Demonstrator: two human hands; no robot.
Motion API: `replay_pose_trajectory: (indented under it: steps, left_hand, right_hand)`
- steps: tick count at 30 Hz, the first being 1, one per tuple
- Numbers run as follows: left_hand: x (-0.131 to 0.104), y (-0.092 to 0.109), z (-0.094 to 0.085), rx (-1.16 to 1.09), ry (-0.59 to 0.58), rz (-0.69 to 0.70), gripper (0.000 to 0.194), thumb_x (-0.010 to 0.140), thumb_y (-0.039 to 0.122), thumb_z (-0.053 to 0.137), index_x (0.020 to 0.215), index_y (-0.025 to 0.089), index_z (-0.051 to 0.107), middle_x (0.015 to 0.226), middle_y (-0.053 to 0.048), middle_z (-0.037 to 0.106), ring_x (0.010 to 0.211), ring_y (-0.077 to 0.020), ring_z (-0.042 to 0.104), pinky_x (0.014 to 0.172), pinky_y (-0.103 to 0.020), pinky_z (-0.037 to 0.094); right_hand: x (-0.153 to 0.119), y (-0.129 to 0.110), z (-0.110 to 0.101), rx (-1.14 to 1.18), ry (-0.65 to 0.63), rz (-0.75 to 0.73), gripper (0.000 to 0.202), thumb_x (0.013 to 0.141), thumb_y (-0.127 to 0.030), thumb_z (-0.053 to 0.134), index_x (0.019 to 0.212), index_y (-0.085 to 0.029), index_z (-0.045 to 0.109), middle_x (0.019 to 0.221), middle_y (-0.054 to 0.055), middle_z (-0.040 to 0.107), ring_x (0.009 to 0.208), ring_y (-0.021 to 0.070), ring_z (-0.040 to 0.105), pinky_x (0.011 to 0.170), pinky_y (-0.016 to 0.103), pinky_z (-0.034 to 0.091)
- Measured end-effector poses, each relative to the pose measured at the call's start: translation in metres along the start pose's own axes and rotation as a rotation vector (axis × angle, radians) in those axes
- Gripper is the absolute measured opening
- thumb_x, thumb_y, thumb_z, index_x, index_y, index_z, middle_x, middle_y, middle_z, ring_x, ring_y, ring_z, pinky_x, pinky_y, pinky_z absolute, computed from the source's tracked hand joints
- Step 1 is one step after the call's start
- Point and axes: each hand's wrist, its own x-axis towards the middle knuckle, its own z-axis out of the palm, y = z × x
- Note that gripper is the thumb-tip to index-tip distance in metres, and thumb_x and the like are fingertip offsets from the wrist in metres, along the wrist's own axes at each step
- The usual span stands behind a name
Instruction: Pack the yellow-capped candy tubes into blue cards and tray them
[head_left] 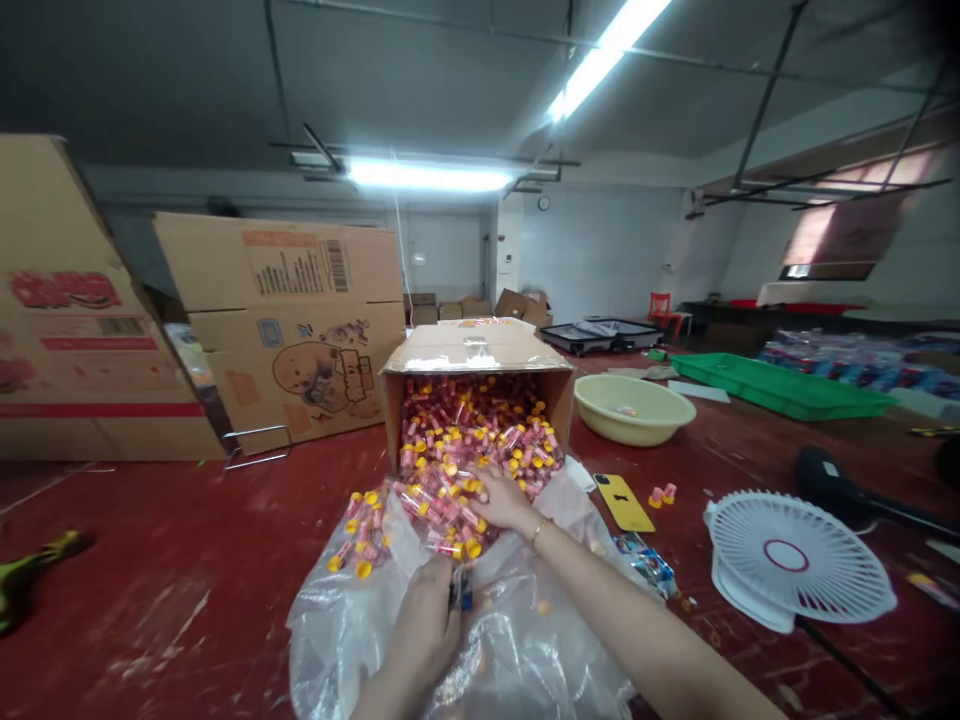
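Note:
A cardboard box (478,350) lies on its side, its mouth facing me. Small pink tubes with yellow caps (480,440) fill it and spill onto a clear plastic bag (337,620) in front. My right hand (504,500), with a bracelet at the wrist, reaches over the spilled tubes, fingers stretched out and touching them. Closer to me, my left hand (426,612) is curled closed above the bag. A small dark and blue thing shows by its thumb, too unclear to name. Several tubes rest on the bag left of the pile.
Right of the box are a pale yellow basin (634,425), a yellow phone (624,503), a white fan (799,560) and a green tray (780,385). Large cardboard boxes (292,330) stand at left. A yellow-green tool (34,575) lies at the far left.

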Motion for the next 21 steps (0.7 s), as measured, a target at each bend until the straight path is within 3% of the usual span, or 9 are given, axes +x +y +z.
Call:
replay_pose_trajectory:
  steps: [5, 8, 12, 14, 16, 18, 21]
  left_hand:
    - [-0.01, -0.002, 0.006, -0.075, 0.023, 0.006, 0.018, 0.088, 0.02, 0.038, 0.087, 0.02, 0.055, 0.085, -0.01, 0.064, 0.081, -0.0263, 0.059, 0.074, -0.037, 0.044]
    - [-0.015, -0.002, 0.004, -0.248, 0.004, 0.027, 0.023, 0.09, 0.025, 0.037, 0.091, 0.019, 0.059, 0.091, -0.012, 0.065, 0.086, -0.0269, 0.06, 0.079, -0.039, 0.045]
    - [-0.025, 0.004, -0.006, -0.514, 0.015, -0.116, 0.029, 0.091, 0.032, 0.041, 0.109, 0.02, 0.061, 0.109, -0.011, 0.066, 0.102, -0.0254, 0.059, 0.092, -0.039, 0.043]
    - [-0.032, 0.009, -0.008, -0.576, 0.079, -0.224, 0.033, 0.088, 0.038, 0.047, 0.111, 0.02, 0.062, 0.108, -0.009, 0.068, 0.107, -0.0258, 0.058, 0.095, -0.037, 0.042]
    - [-0.04, 0.015, -0.008, -0.644, 0.154, -0.355, 0.036, 0.083, 0.044, 0.055, 0.106, 0.018, 0.066, 0.098, -0.008, 0.072, 0.101, -0.0271, 0.062, 0.092, -0.037, 0.045]
    - [-0.049, 0.025, -0.006, -0.79, 0.179, -0.525, 0.039, 0.075, 0.049, 0.062, 0.091, 0.015, 0.07, 0.082, -0.009, 0.075, 0.085, -0.0274, 0.068, 0.081, -0.037, 0.052]
    - [-0.061, 0.048, -0.005, -1.124, 0.121, -0.742, 0.04, 0.067, 0.05, 0.071, 0.083, 0.014, 0.069, 0.073, -0.009, 0.075, 0.069, -0.0262, 0.07, 0.064, -0.035, 0.057]
  right_hand:
    - [-0.034, -0.009, 0.001, -0.011, -0.006, -0.023, 0.065, 0.076, -0.02, 0.055, 0.138, -0.031, 0.039, 0.124, 0.008, 0.056, 0.114, 0.0287, 0.049, 0.096, 0.041, 0.037]
    - [-0.053, -0.007, 0.005, -0.005, 0.001, 0.009, 0.064, 0.077, -0.019, 0.053, 0.138, -0.03, 0.04, 0.13, 0.009, 0.053, 0.126, 0.0321, 0.038, 0.103, 0.046, 0.029]
    - [-0.061, -0.003, 0.004, 0.063, 0.032, 0.073, 0.054, 0.076, -0.021, 0.057, 0.129, -0.034, 0.052, 0.139, 0.006, 0.045, 0.134, 0.0341, 0.024, 0.107, 0.055, 0.015]
    - [-0.061, -0.003, -0.002, 0.275, 0.12, 0.09, 0.041, 0.076, -0.028, 0.061, 0.117, -0.034, 0.062, 0.136, 0.006, 0.047, 0.133, 0.0338, 0.027, 0.108, 0.056, 0.011]
    - [-0.064, -0.005, -0.011, 0.596, 0.237, 0.083, 0.035, 0.075, -0.038, 0.064, 0.109, -0.028, 0.066, 0.125, 0.009, 0.056, 0.124, 0.0318, 0.04, 0.106, 0.054, 0.018]
    - [-0.077, -0.01, -0.021, 0.82, 0.302, 0.078, 0.039, 0.077, -0.047, 0.061, 0.108, -0.023, 0.063, 0.11, 0.01, 0.062, 0.106, 0.027, 0.054, 0.098, 0.047, 0.035]
    - [-0.115, -0.027, -0.033, 0.992, 0.247, 0.098, 0.04, 0.083, -0.05, 0.055, 0.11, -0.021, 0.053, 0.077, 0.002, 0.063, 0.069, 0.0169, 0.059, 0.071, 0.032, 0.048]
